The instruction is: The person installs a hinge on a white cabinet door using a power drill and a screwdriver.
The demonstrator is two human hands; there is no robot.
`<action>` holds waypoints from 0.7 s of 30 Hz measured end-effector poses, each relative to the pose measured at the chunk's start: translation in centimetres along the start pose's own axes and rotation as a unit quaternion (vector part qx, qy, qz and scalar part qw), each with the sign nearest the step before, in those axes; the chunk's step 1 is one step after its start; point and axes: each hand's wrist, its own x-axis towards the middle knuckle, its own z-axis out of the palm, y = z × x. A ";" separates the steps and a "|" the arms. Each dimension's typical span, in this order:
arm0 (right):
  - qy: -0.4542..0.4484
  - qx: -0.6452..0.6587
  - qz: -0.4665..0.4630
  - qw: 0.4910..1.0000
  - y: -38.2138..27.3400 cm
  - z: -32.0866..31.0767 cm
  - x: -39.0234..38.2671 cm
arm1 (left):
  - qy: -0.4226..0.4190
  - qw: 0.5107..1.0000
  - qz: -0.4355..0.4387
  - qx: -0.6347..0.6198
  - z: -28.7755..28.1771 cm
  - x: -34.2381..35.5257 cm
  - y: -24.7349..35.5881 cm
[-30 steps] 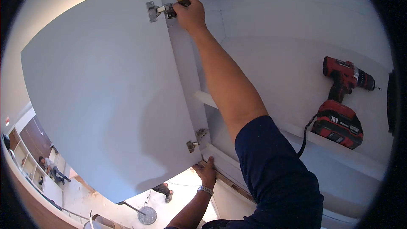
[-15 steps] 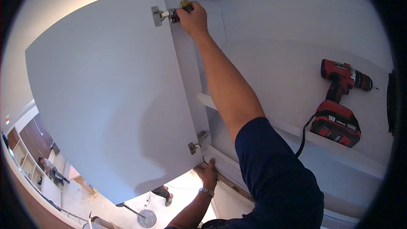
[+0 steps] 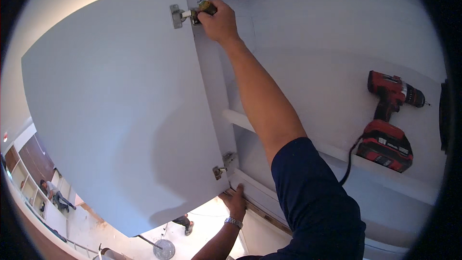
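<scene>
My right hand [image 3: 220, 21] reaches up to the upper hinge [image 3: 177, 16] of a pale cabinet door [image 3: 115, 101]. A screwdriver with a yellow-and-black handle [image 3: 208, 6] is held in it, the thin shaft slanting up and left. The fingertips are by the hinge's arm at the cabinet's side panel [image 3: 211, 72]. Low down, my left hand [image 3: 235, 202], with a metal watch on the wrist, is closed at the door's bottom corner, thumb up; its fingers are partly hidden. A lower hinge [image 3: 219, 172] sits just above that hand.
A red-and-black cordless drill [image 3: 389, 96] lies inside the cabinet at right, its strap [image 3: 348, 163] hanging over a ledge. A shelf rail [image 3: 238, 119] crosses behind my right arm. Below, a person [image 3: 55, 196] sits by shelving, another's leg [image 3: 185, 222] shows, and a round-based stand [image 3: 163, 249] is on the floor.
The screwdriver has tilted, its shaft turning from nearly upright to slanting left. The door's outer edge has shifted slightly left in view. My left hand stays at the bottom corner.
</scene>
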 end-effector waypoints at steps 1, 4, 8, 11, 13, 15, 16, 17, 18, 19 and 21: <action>0.024 0.022 0.004 0.999 0.0 0.2 -0.3 | 0.001 1.000 0.009 0.006 -0.1 -0.1 -0.1; 0.096 0.001 -0.034 0.995 0.5 0.4 0.1 | -0.040 0.995 -0.003 -0.092 0.2 -0.3 0.4; 0.017 0.066 0.038 0.997 -1.9 1.5 -0.3 | -0.014 0.998 0.028 -0.053 -0.3 0.9 -1.5; 0.060 0.038 0.033 0.997 -0.8 0.7 0.0 | -0.032 0.998 -0.013 -0.046 0.1 0.3 0.1; 0.066 0.046 0.029 0.996 -1.2 0.9 0.1 | -0.029 0.998 -0.008 -0.051 0.1 0.2 0.5; 0.074 0.056 0.025 0.995 -1.2 1.0 0.0 | -0.025 0.998 -0.001 -0.056 -0.2 -0.3 0.6; 0.074 0.030 0.013 0.997 -0.6 0.9 0.3 | -0.026 0.999 0.003 -0.046 0.0 -0.2 0.5; 0.074 0.003 0.002 0.997 -0.1 0.6 0.7 | -0.028 0.999 0.008 -0.036 0.3 0.0 0.5; 0.076 0.007 -0.004 0.997 -0.3 0.8 1.1 | -0.027 0.999 0.015 -0.040 0.7 0.9 0.2; 0.062 0.020 0.012 0.998 -0.7 1.2 0.4 | -0.023 0.999 0.020 -0.041 0.3 0.9 -0.4; 0.049 0.026 0.027 0.998 -0.4 0.7 0.2 | -0.026 0.998 0.023 -0.042 -0.1 0.1 -0.9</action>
